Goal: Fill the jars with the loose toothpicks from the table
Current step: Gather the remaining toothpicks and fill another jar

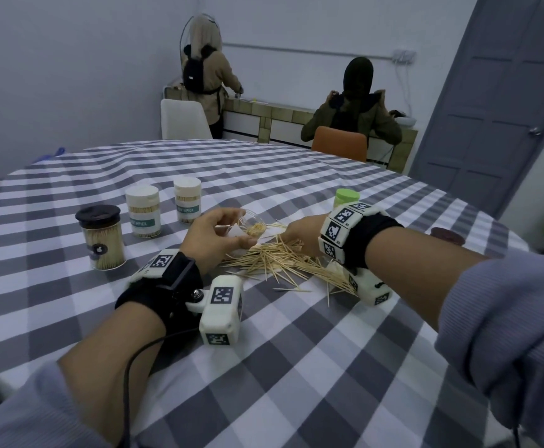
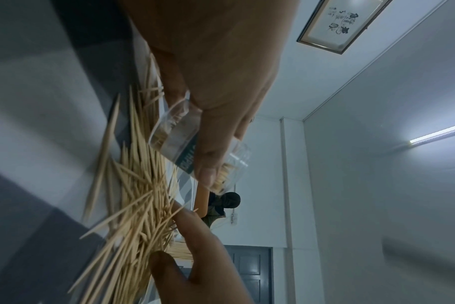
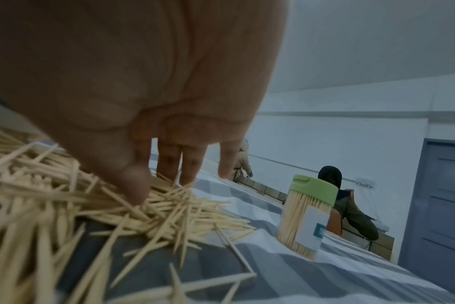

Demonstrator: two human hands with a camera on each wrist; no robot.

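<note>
From the head view, the left hand grips a clear open jar, tipped on its side just above the checked tabletop, a few toothpicks showing at its mouth. The right hand reaches down into the heap of loose toothpicks spread between both hands. Left of them stand a black-lidded jar and two white-lidded jars, all full; a green-lidded jar peeks from behind the right wrist.

The left wrist view shows thumb and fingers curled round the clear jar, with the heap just beside it and the right hand's fingers at the heap's edge.

In the right wrist view the fingers point downward, tips touching the pile; I cannot tell whether any toothpick is pinched. The green-lidded jar stands upright nearby.
</note>
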